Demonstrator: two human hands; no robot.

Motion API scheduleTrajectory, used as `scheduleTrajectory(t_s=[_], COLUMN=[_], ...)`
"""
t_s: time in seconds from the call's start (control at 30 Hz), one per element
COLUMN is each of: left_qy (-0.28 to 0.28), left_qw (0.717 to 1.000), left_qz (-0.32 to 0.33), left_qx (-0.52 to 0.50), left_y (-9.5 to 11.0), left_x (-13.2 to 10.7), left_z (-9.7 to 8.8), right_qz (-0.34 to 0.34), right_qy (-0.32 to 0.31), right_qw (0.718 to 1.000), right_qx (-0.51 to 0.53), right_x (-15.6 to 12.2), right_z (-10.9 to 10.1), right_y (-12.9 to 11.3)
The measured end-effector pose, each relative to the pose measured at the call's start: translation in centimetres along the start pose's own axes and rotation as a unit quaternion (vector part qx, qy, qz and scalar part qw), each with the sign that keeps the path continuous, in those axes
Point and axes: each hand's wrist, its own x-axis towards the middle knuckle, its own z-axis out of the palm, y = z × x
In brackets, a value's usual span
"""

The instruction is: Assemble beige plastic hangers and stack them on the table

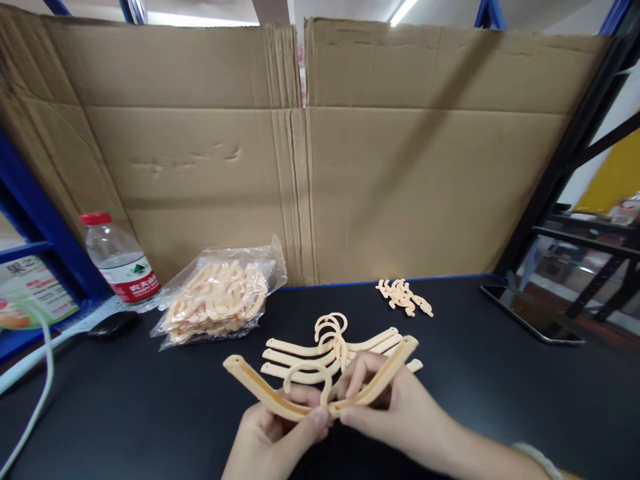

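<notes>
Both hands hold one small peach plastic hanger (260, 387) low in the middle of the view, just above the black table (500, 393). My left hand (273, 437) pinches its centre from below with thumb and fingers closed. My right hand (387, 407) grips its right arm, fingers wrapped round it. The hook (303, 377) curls up between the hands. Behind them lies a stack of several finished hangers (300, 350). Further back rests a little heap of loose peach hook pieces (404, 297).
A clear bag of peach plastic parts (217, 300) lies at the left, with a red-capped water bottle (120, 260) and a white cable (35, 393) beyond it. A dark tablet (530, 313) sits at the right edge. A cardboard wall (320, 167) closes off the back.
</notes>
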Motion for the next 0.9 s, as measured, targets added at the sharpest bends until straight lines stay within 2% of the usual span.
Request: scheduleTrajectory(t_s=[0.1,0.23,0.43,0.53,0.6,0.67,0.73,0.8,0.9], left_qy=[0.044,0.053,0.092,0.089,0.069,0.023,-0.045,-0.116,-0.166], left_qw=[0.999,0.995,0.980,0.953,0.906,0.830,0.749,0.688,0.639], left_qz=[0.026,0.051,0.136,0.214,0.299,0.395,0.465,0.487,0.480], left_qx=[0.015,0.064,0.116,0.195,0.291,0.393,0.470,0.525,0.578], left_y=[0.9,1.7,1.7,1.5,1.5,1.6,1.7,1.8,1.5], left_x=[0.3,0.5,1.7,2.4,2.5,2.3,1.8,1.5,1.4], left_z=[-0.1,-0.3,-2.2,-3.2,-3.5,-3.5,-3.3,-3.1,-3.0], right_qz=[0.014,-0.003,0.009,0.023,0.029,0.030,0.026,0.023,0.010], right_qy=[-0.058,-0.086,-0.198,-0.216,-0.219,-0.221,-0.218,-0.212,-0.207], right_qw=[0.998,0.986,0.929,0.912,0.906,0.900,0.892,0.882,0.866], right_qx=[-0.004,-0.140,-0.314,-0.347,-0.361,-0.374,-0.394,-0.419,-0.454], right_x=[0.6,1.2,1.1,1.1,1.1,1.1,1.2,1.2,1.1], right_z=[-3.2,-6.7,-8.1,-8.3,-8.4,-8.3,-8.2,-8.1,-7.9], right_y=[-1.7,-3.3,-4.1,-3.9,-3.7,-3.6,-3.5,-3.4,-3.5])
